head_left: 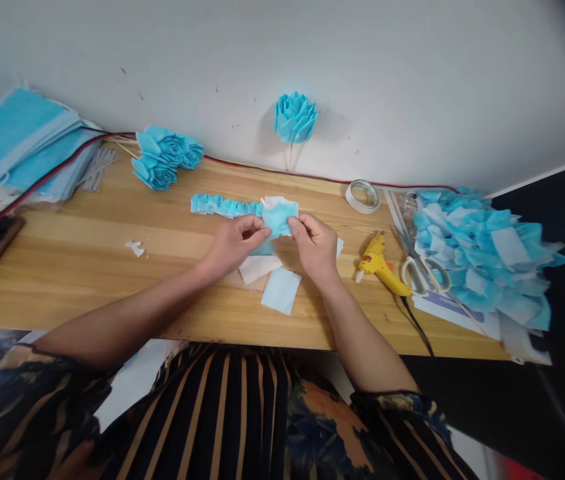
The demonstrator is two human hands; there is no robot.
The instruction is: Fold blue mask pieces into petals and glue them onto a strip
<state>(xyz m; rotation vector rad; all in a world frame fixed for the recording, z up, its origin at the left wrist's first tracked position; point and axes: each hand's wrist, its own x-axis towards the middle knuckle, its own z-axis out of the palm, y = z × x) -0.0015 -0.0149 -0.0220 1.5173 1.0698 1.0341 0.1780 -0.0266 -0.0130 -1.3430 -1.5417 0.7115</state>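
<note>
My left hand (235, 241) and my right hand (315, 243) both pinch a light blue piece of mask fabric (278, 219) just above the wooden table (87, 267). A pleated strip of blue fabric pieces (222, 205) runs left from it along the table. Under and in front of my hands lie loose white and pale blue rectangles (281, 291). A finished blue fabric flower (295, 118) stands on a stem against the wall behind.
A yellow glue gun (382, 265), scissors (425, 273) and a tape roll (363, 196) lie to the right. A heap of cut blue pieces (482, 253) fills the right end. More blue flowers (165, 157) and stacked face masks (17, 147) sit at back left.
</note>
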